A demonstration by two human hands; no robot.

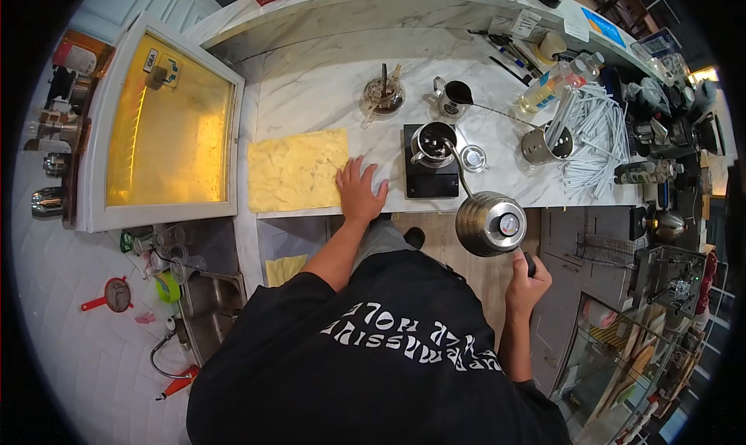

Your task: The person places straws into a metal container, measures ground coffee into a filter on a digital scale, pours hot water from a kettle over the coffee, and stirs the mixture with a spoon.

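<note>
My right hand (pixel 528 283) is wrapped round the black handle of a steel gooseneck kettle (pixel 483 229) with a dial thermometer in its lid. The kettle's spout reaches over a metal cup (pixel 428 157) with dark contents; I cannot make out a stream of water. That cup stands on a black scale (pixel 432 185), with a small round metal lid (pixel 473 158) to its right. My left hand (pixel 362 190) lies flat at the counter's front edge, fingers spread, touching the right edge of a yellow cloth (pixel 295 173).
Behind the scale are a glass pot (pixel 384 99) with dark contents and a metal pitcher (pixel 451 103). To the right stand a metal cup (pixel 536 148) with a long spoon, many white straws (pixel 594 138) and bottles (pixel 544 87). A yellow-lit glass door (pixel 171 134) is at left, above a sink (pixel 214 309).
</note>
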